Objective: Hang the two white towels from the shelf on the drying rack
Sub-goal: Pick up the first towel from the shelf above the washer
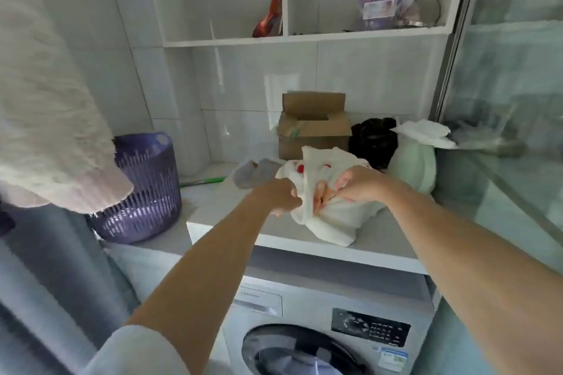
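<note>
Left hand fisted, right hand pinching: both clamp the crumpled white towel with red spots, bunched on the pale shelf above the white washing machine. Yank it bunched and the small grey cloth just beside could drag off.

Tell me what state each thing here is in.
white towel, crumpled on the shelf, held by both hands
left hand, gripping the towel
right hand, gripping the towel
cardboard box, top flaps open
purple basket, upright
washing machine, door shut
</note>
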Motion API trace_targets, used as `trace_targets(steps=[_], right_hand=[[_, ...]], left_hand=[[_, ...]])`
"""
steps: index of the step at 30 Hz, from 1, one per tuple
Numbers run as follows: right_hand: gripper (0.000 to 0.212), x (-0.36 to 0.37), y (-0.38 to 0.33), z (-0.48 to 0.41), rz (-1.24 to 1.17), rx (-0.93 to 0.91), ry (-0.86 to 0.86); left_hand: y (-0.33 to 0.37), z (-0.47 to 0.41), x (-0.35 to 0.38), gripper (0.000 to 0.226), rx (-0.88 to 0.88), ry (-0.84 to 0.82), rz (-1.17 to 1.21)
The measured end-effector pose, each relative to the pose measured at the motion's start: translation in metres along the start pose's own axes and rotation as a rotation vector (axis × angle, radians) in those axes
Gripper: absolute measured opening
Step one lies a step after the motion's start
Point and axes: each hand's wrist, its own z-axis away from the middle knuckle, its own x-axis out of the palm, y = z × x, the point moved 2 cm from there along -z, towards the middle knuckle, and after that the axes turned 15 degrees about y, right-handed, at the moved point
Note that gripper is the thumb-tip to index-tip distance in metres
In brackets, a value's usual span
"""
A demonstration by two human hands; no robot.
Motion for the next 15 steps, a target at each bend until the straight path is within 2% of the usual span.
trace_targets(steps=[2,5,6,9,11,13,15], right_hand=[[0.027,0.016,0.001,-0.019,0.012,0.004,-0.019],[0.021,0.043,0.002,-0.056,-0.048,0.038,-0.099],[0.027,0.045,0.003,-0.066,-0.022,0.046,-0.102],[0.073,0.049,0.005,-0.098,0.045,0.123,-0.118],[0.089,0.057,0.007,-0.115,0.07,0.131,-0.134],[0.093,0.063,0.006,-0.126,0.164,0.12,-0.149],[0.073,0.065,0.005,-0.141,0.229,0.067,-0.137]], left_hand=[[-0.008,-0.024,0.022,0.042,-0.002,-0.08,0.071],[-0.02,-0.067,0.051,0.052,-0.054,-0.213,0.307],[-0.023,-0.078,0.055,0.057,-0.094,-0.242,0.396],[-0.031,-0.112,0.059,0.088,-0.066,-0.284,0.438],[-0.036,-0.133,0.064,0.095,-0.03,-0.328,0.427],[-0.035,-0.147,0.066,0.084,-0.068,-0.439,0.493],[-0.029,-0.16,0.063,0.077,-0.059,-0.528,0.557]])
